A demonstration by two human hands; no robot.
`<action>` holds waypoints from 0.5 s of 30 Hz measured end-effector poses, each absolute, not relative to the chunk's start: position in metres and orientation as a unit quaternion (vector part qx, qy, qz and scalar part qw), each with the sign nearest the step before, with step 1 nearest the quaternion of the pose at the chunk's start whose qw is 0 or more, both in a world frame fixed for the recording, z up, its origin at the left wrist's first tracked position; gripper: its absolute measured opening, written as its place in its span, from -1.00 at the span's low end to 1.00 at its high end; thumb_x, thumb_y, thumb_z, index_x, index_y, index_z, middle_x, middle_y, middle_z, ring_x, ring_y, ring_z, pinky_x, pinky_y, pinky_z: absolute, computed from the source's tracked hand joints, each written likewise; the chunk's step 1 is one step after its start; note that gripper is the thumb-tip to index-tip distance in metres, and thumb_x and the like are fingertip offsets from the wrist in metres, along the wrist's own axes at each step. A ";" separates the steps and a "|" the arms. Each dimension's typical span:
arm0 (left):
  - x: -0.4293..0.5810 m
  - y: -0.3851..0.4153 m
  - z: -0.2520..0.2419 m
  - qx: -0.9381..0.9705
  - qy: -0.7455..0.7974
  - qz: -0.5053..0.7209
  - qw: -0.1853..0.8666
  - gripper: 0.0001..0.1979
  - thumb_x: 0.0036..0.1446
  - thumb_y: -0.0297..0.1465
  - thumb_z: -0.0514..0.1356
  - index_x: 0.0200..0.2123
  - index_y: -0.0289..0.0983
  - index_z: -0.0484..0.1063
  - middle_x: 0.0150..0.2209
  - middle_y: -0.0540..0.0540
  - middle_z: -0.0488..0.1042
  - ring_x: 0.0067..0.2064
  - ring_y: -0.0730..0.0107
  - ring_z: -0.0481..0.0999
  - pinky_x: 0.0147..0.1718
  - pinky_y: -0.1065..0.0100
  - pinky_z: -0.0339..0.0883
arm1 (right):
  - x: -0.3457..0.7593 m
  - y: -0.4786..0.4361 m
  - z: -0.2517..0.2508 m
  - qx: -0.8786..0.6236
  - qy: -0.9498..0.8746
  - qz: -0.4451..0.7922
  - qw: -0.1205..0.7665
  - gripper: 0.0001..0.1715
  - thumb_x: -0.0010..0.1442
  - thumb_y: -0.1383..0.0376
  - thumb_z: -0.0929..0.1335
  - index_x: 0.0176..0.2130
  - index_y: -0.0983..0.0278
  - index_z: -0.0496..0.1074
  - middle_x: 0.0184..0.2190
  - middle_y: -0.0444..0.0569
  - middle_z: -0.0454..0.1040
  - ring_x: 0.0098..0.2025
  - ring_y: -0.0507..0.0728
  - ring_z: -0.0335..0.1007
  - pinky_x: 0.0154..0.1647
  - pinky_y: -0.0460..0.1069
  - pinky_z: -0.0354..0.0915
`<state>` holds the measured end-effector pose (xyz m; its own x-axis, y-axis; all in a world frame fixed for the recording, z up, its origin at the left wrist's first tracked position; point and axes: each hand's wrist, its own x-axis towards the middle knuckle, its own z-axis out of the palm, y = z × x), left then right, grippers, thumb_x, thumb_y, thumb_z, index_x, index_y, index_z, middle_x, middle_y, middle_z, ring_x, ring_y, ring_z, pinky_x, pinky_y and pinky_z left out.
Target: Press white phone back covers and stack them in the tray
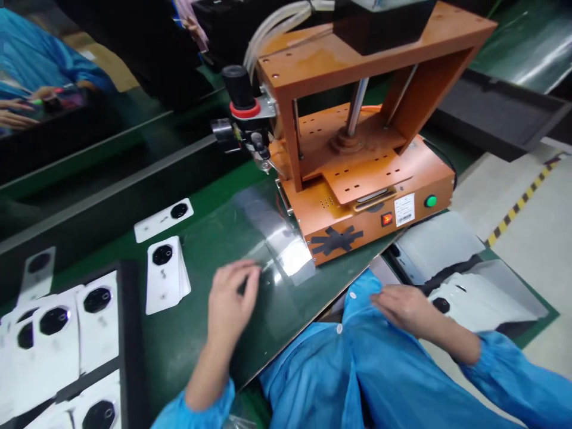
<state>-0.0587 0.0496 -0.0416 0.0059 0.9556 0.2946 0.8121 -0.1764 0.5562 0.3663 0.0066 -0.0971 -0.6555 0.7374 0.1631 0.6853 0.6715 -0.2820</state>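
Note:
My left hand (232,298) hovers over the green table mat, its thumb and index fingertips brought together in a pinch. Whether something thin sits in that pinch I cannot make out. A clear plastic film (286,244) lies just beyond those fingertips, shining with reflected light. My right hand (402,307) is at the front of my blue smock (313,369), below the table edge. Its fingers are pressed together, and what they hold, if anything, is hidden. Left of my left hand lies a small stack of white phone back covers (163,283) with round black camera areas.
An orange press machine (357,220) with a green button stands on the table ahead. A black tray (131,333) of white covers is at left; one cover (163,220) lies alone. More film-wrapped covers (482,298) are at right. Another person's hands (18,116) show at upper left.

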 end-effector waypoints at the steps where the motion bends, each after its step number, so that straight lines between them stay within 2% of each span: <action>1: -0.071 0.070 -0.046 0.666 0.671 0.313 0.087 -0.80 0.31 -0.27 0.18 -0.19 -0.20 0.59 -0.03 -0.16 0.60 0.06 0.12 0.52 0.16 0.03 0.31 | 0.332 0.016 -0.083 -0.319 -0.929 0.099 0.159 -0.77 0.42 0.30 0.27 -0.12 0.24 0.53 -0.40 -0.06 0.53 -0.35 0.05 0.46 -0.26 -0.05 0.32; 4: -0.094 0.122 -0.063 0.591 0.743 0.308 0.057 -0.73 0.28 -0.25 0.22 -0.05 -0.24 0.59 0.19 -0.27 0.48 0.25 -0.14 0.36 0.26 -0.21 0.12 | 0.245 0.040 -0.052 -0.177 -0.957 0.077 0.216 -0.79 0.42 0.32 0.27 -0.13 0.28 0.50 -0.48 -0.12 0.45 -0.43 0.04 0.33 -0.41 -0.02 0.16; 6: -0.100 0.141 -0.073 0.569 0.759 0.311 0.056 -0.71 0.24 -0.24 0.27 -0.04 -0.24 0.59 0.21 -0.30 0.47 0.30 -0.30 0.26 0.23 -0.37 0.03 | 0.206 0.051 -0.042 -0.131 -0.956 0.058 0.257 -0.80 0.42 0.30 0.28 -0.19 0.26 0.49 -0.52 -0.17 0.39 -0.48 0.04 0.25 -0.47 0.00 0.06; 8: -0.103 0.148 -0.079 0.553 0.767 0.320 0.057 -0.74 0.22 -0.25 0.30 -0.08 -0.23 0.61 0.17 -0.28 0.51 0.31 -0.35 0.24 0.22 -0.43 -0.02 | 0.182 0.061 -0.038 -0.118 -0.949 0.057 0.288 -0.79 0.42 0.25 0.30 -0.23 0.24 0.49 -0.53 -0.19 0.37 -0.50 0.03 0.22 -0.49 0.01 0.03; 10: -0.103 0.146 -0.081 0.543 0.768 0.335 0.057 -0.79 0.22 -0.26 0.29 -0.14 -0.22 0.62 0.12 -0.25 0.56 0.28 -0.26 0.31 0.24 -0.37 0.02 | 0.168 0.071 -0.035 -0.119 -0.945 0.067 0.298 -0.79 0.42 0.23 0.30 -0.23 0.23 0.48 -0.50 -0.18 0.38 -0.48 0.03 0.24 -0.47 0.00 0.06; 12: -0.100 0.138 -0.077 0.543 0.759 0.354 0.062 -0.80 0.24 -0.24 0.26 -0.18 -0.22 0.61 0.03 -0.21 0.61 0.15 -0.07 0.47 0.19 -0.17 0.22 | 0.160 0.080 -0.029 -0.128 -0.947 0.068 0.288 -0.82 0.42 0.25 0.30 -0.20 0.24 0.48 -0.46 -0.14 0.42 -0.42 0.05 0.30 -0.43 0.00 0.12; 14: -0.093 0.123 -0.069 0.554 0.742 0.371 0.069 -0.75 0.29 -0.20 0.21 -0.16 -0.22 0.59 -0.11 -0.15 0.65 -0.08 0.16 0.60 0.00 0.09 0.43 | 0.155 0.091 -0.018 -0.152 -0.944 0.066 0.286 -0.85 0.41 0.30 0.30 -0.16 0.25 0.48 -0.38 -0.09 0.47 -0.33 0.08 0.36 -0.34 0.00 0.20; 15: -0.086 0.114 -0.063 0.563 0.732 0.378 0.070 -0.73 0.31 -0.19 0.19 -0.13 -0.22 0.58 -0.16 -0.11 0.66 -0.18 0.24 0.61 -0.10 0.19 0.47 | 0.153 0.097 -0.013 -0.172 -0.938 0.067 0.294 -0.85 0.40 0.32 0.30 -0.12 0.26 0.48 -0.31 -0.05 0.50 -0.27 0.09 0.38 -0.29 0.01 0.23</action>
